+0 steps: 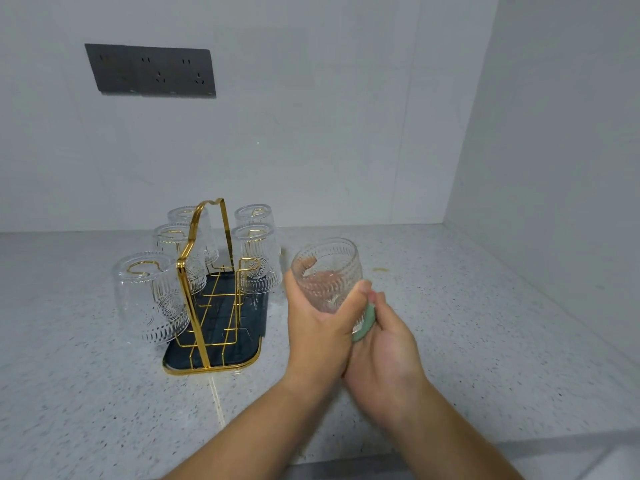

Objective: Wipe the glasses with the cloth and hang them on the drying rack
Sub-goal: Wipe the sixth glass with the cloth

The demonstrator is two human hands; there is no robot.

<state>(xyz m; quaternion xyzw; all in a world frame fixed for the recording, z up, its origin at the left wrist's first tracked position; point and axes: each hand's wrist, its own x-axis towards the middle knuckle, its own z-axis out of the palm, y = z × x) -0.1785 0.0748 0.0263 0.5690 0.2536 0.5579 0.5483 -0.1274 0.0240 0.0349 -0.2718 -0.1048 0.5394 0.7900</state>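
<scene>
Glass of this kind is rigid, brittle and fairly light, and we judge that its ribbed wall gives fingers better purchase than a smooth one would, though any damp would make it slick. The safest hold, we think, is round the lower body, away from the thin rim, and a knock against the wire would be the main risk.

The held glass [327, 271] is clear, with vertical ribbing and beaded bands. It is mouth-up and tilted slightly, above the speckled counter [467, 341] just right of the drying rack [204, 292]. Our left hand [317, 327] has its fingers and thumb curled round the lower half. Our right hand [384, 348] is closed on the green cloth [363, 323], of which only a small fold shows, pressing it to the base of the glass.

The rack is gold wire on a dark tray [214, 344]. Five hung glasses [149, 296] sit upside-down on its pegs, three on the left and two on the right. The near right peg [250, 263] looks bare to us.
</scene>
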